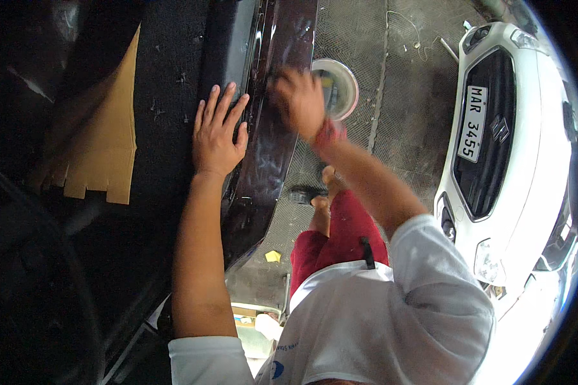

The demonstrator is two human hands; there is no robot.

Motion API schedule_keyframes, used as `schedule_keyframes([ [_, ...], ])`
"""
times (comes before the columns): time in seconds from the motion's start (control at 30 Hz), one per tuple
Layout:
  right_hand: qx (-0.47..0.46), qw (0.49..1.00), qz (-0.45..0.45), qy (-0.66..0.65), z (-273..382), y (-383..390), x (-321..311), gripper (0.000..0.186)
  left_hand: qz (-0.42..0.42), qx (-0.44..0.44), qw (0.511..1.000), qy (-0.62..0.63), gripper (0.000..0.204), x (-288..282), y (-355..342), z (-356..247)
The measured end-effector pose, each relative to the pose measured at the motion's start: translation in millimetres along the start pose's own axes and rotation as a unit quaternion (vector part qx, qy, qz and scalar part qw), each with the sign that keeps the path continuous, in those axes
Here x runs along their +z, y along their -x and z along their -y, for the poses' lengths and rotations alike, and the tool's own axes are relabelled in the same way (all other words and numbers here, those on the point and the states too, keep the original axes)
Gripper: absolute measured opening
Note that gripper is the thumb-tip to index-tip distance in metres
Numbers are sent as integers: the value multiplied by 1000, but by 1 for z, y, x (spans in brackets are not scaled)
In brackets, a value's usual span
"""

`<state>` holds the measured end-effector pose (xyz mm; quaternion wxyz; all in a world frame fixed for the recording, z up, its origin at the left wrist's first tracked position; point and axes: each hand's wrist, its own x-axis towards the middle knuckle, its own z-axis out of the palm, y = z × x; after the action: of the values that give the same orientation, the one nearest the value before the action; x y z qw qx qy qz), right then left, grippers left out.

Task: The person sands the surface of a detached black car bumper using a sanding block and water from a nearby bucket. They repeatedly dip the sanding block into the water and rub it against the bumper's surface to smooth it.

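My left hand [218, 131] lies open, fingers slightly apart, on the dark trim [228, 48] along a vehicle's opening, beside black carpeted lining [164, 64]. To its right, my right hand [298, 102] is over the glossy dark maroon panel [270, 160], which has pale smears on it. That hand is blurred, its fingers bent toward the panel; I cannot tell whether it holds anything. Just beyond it on the floor stands a round pale bucket [347, 90] with something dark inside, partly hidden by the hand.
A brown cardboard sheet [103, 147] lies inside the vehicle at left. A white car's front [526, 154] is close on my right. My sandaled foot [305, 196] is on the textured grey floor [353, 38], with a yellow scrap [273, 255], a thin cord and a pale rod.
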<state>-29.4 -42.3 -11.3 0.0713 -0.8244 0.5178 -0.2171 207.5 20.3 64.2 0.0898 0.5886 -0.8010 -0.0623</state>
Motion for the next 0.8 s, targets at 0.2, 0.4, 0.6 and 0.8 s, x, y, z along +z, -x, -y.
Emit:
schedule_keyframes([
  [0.2,-57,998,14,-33,-8,9,-7,33,5,-3,1000,-3,68,-2,1,1],
  [0.4,36,999,17,16,-13,-34,-2,32,14,-5,1000,0,68,0,1,-3],
  [0.6,-10,999,38,-32,-2,-19,-11,33,7,-14,1000,0,67,-7,3,1],
  [0.8,45,997,18,58,-15,-51,-3,35,13,-5,1000,7,68,0,5,-3],
])
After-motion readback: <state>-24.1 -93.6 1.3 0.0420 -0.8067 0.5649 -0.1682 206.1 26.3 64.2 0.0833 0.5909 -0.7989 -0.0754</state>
